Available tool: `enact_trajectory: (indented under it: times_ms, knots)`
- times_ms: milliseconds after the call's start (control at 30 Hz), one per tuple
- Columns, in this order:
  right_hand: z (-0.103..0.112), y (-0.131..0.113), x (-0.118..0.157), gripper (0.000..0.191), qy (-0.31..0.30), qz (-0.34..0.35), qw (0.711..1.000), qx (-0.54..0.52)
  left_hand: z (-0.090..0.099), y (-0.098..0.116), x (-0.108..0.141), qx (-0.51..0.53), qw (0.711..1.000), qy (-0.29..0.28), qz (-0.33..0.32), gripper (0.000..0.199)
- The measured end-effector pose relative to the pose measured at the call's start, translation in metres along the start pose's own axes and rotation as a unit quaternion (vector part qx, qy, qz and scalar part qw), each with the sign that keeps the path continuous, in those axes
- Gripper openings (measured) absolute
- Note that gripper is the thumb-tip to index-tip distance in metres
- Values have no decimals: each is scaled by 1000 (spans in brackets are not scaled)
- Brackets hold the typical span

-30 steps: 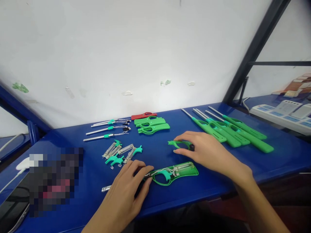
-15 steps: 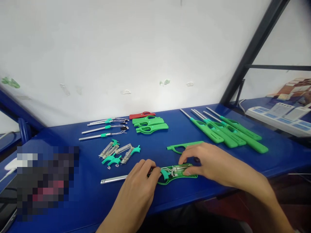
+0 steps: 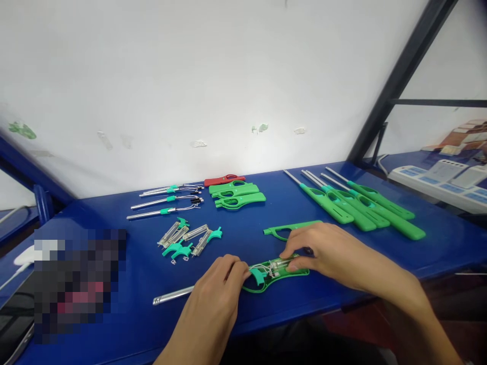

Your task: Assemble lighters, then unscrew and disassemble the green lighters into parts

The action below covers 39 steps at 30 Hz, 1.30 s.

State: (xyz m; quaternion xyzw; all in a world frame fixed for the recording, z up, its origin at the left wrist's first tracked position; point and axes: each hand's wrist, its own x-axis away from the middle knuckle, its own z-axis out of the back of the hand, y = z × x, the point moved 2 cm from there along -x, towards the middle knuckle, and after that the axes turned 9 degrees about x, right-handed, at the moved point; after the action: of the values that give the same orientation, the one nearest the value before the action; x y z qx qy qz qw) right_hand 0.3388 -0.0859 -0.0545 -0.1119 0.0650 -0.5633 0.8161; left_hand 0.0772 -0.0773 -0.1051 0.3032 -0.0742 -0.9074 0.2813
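Note:
Near the front edge lies a green half shell (image 3: 281, 274), open side up, holding a clear fuel tank (image 3: 278, 265), thin wires and a teal trigger (image 3: 258, 276). My left hand (image 3: 222, 284) is closed round the inner end of a metal lighter tube (image 3: 173, 295), which sticks out to the left. My right hand (image 3: 315, 248) pinches the shell's right end and the tank between thumb and fingers. Just behind it lies another green half shell (image 3: 279, 231), partly covered by that hand.
Several metal tubes with wires (image 3: 152, 204) lie back left, with clear tanks and teal triggers (image 3: 196, 233) before them. Green shells (image 3: 239, 200) and a red shell (image 3: 224, 180) lie back centre. Several whole green lighters (image 3: 365, 213) lie right. A pixelated area (image 3: 79, 289) covers the left.
The tube's outer end has swung slightly toward the front edge, and my left hand has shifted a little with it. My right hand stays at the shell. The view has shifted slightly.

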Motion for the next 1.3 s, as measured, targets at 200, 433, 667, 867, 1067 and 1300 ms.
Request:
enact_trajectory:
  times_ms: [200,433,667,867,1067,1300]
  knots:
    - [1,-2,-1,7,3,4,1000,9,19,5,-2,-10,1000,16,-5,25]
    - [0,-1,3,6,10,0,1000,26,45,-19,4,-114,988,97,47,17]
    - [-2,-6,5,8,22,-15,998,53,29,-8,1,-115,989,94,23,22]
    - [0,-10,12,21,50,-8,996,70,4,17,-11,-18,998,60,-11,25]
    - [2,-9,12,30,65,14,996,60,-2,15,-13,20,1000,23,3,21]
    - [8,-14,11,31,82,34,995,37,-9,6,-11,31,999,12,12,22]
